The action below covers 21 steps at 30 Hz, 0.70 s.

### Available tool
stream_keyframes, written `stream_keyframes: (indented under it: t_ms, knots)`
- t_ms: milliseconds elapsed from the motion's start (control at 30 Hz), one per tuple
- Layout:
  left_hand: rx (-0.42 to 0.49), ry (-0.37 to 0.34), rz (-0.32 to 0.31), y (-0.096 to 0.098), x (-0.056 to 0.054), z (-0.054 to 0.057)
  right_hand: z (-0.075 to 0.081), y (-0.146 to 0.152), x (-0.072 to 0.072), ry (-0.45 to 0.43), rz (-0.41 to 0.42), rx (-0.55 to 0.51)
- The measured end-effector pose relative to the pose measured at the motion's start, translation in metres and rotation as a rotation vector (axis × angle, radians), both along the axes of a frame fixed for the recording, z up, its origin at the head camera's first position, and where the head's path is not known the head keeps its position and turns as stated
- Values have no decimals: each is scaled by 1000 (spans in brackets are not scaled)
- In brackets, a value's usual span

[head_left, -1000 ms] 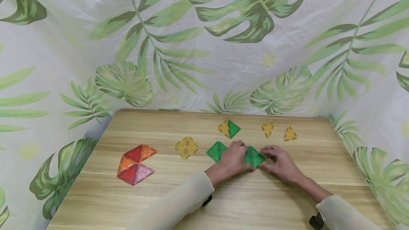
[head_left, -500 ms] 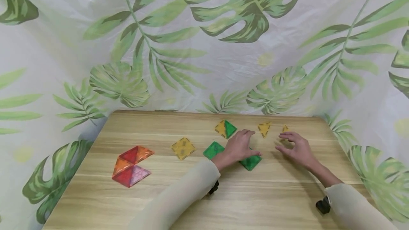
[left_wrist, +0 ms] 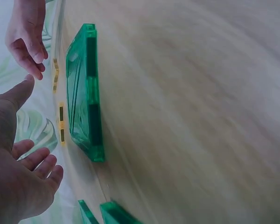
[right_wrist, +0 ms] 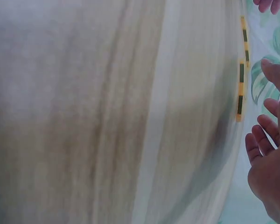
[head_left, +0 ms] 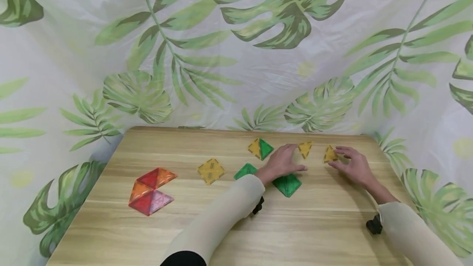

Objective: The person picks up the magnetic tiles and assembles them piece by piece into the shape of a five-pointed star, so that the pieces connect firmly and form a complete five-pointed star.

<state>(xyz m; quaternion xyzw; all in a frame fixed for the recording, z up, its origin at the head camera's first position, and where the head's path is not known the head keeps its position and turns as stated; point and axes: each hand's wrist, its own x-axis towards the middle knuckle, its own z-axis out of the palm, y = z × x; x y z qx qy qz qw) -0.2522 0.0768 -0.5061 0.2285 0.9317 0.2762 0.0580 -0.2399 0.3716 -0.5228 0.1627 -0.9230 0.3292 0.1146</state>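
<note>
My right hand (head_left: 354,166) reaches over a yellow triangular magnetic tile (head_left: 330,154) at the right, with thumb and fingertips parted at its right side. In the right wrist view, its fingers are spread and grip nothing. My left hand (head_left: 278,162) hovers over the middle of the table, thumb apart from the fingers and nothing held. Below and in front of it lies a green diamond of magnetic tiles (head_left: 288,185), thick-edged in the left wrist view. Another yellow triangular tile (head_left: 305,149) lies between the hands, farther back. A second green diamond (head_left: 244,170) is partly hidden by the left sleeve.
On the wooden table (head_left: 295,233), a yellow-and-green tile pair (head_left: 260,149) lies at the back and a yellow diamond (head_left: 211,171) left of centre. Farther left is a partial ring of red, orange and pink tiles (head_left: 148,192). A leaf-patterned cloth (head_left: 258,73) hangs behind.
The right hand has left the green diamond and moved right and back to the yellow triangular tile. My left hand has let go of the green tiles and lifted slightly back.
</note>
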Motion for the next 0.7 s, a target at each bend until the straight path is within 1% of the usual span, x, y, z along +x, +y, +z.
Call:
stream_keyframes:
  t_ms: [133, 267, 433, 533, 700]
  knots:
    - [5, -23, 27, 9, -6, -1, -2, 2, -5, -53, -25, 7]
    - [28, -57, 63, 17, -11, -4, -3, 0, -10, -63, -38, 25]
    - [79, -104, 52, 28, -13, -8, -6, 1, -12, -78, -58, 41]
    - [82, -96, 47, 31, -15, -10, -9, 2, -12, -86, -63, 42]
    - [94, -77, 73, 30, -19, -15, -13, 0, -16, -96, -57, 45]
